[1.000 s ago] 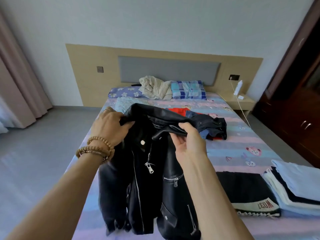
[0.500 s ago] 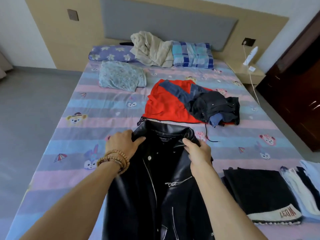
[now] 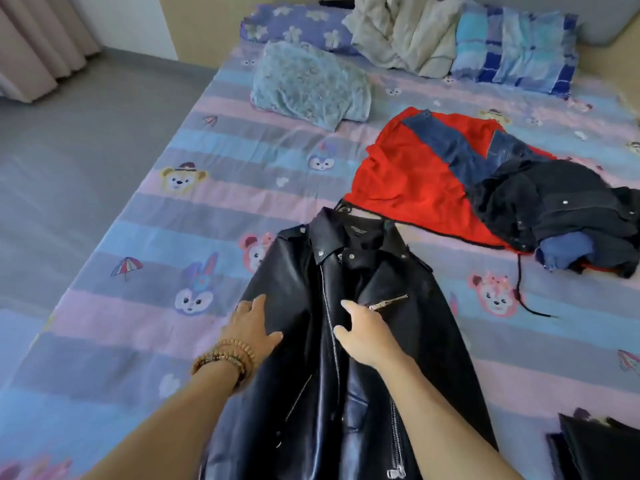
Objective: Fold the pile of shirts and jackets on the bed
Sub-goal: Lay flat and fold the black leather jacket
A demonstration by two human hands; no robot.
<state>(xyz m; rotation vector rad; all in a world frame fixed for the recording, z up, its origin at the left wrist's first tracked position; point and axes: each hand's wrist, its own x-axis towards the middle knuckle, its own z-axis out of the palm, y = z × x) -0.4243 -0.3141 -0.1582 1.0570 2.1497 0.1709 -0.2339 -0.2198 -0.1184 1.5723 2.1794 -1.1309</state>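
Note:
A black leather jacket [image 3: 426, 317] lies front up on the striped cartoon bedsheet [image 3: 138, 237], collar pointing to the headboard. My left hand [image 3: 251, 327], with bead bracelets on the wrist, rests flat on the jacket's left front panel. Near the central zipper, my right hand [image 3: 363, 332] lies on the chest with its fingers loosely out. Further back on the right sits the unfolded pile: a red garment [image 3: 408, 178] under a blue piece and a dark jacket [image 3: 554, 206].
A folded light-blue floral cloth [image 3: 308, 84] lies toward the pillows. A beige blanket [image 3: 398, 32] and a blue plaid pillow [image 3: 512, 53] sit at the head. A folded black garment [image 3: 599, 445] is at the lower right. Grey floor and curtain are to the left.
I lowered the jacket from the air onto the bed and let go of its collar. Both hands slid down from the collar to the chest, flat on it.

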